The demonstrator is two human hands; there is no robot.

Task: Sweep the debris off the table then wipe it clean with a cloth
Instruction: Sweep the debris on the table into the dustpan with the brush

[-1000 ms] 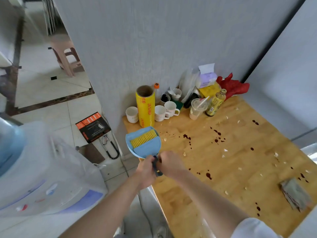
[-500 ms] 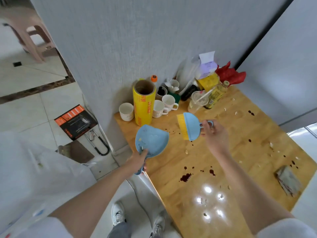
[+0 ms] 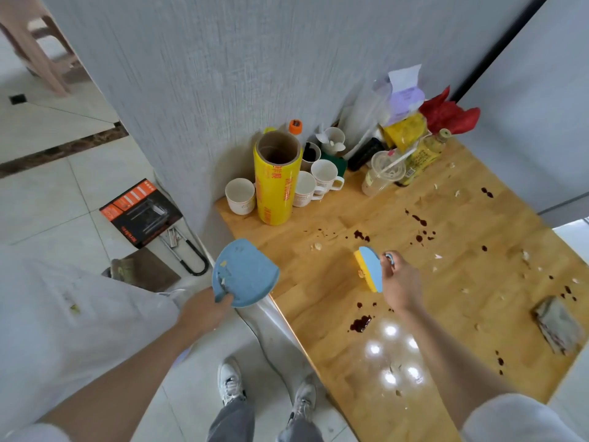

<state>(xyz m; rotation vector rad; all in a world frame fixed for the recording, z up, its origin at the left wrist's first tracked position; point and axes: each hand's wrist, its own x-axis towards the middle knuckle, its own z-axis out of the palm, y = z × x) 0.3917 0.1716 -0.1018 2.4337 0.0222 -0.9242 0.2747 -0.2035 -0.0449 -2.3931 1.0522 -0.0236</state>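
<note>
Blue brush (image 3: 371, 272) with yellow bristles sits clamped in the right hand (image 3: 398, 282) over the wooden tabletop (image 3: 414, 314); the left hand (image 3: 204, 311) grips a blue dustpan (image 3: 245, 272) at its near edge. Pale debris (image 3: 438, 256) and dark stains (image 3: 360, 323) dot the wood, and a folded cloth (image 3: 557, 327) lies far right.

Grey textured walls (image 3: 223, 74) are meeting behind the glossy wooden table (image 3: 398, 362); pale floor tiles (image 3: 47, 202) are spreading left of it.

1 dustpan (image 3: 245, 272), 1 brush (image 3: 369, 272), 1 cloth (image 3: 559, 327), 1 yellow roll (image 3: 276, 180), 1 bottle (image 3: 422, 157)
</note>
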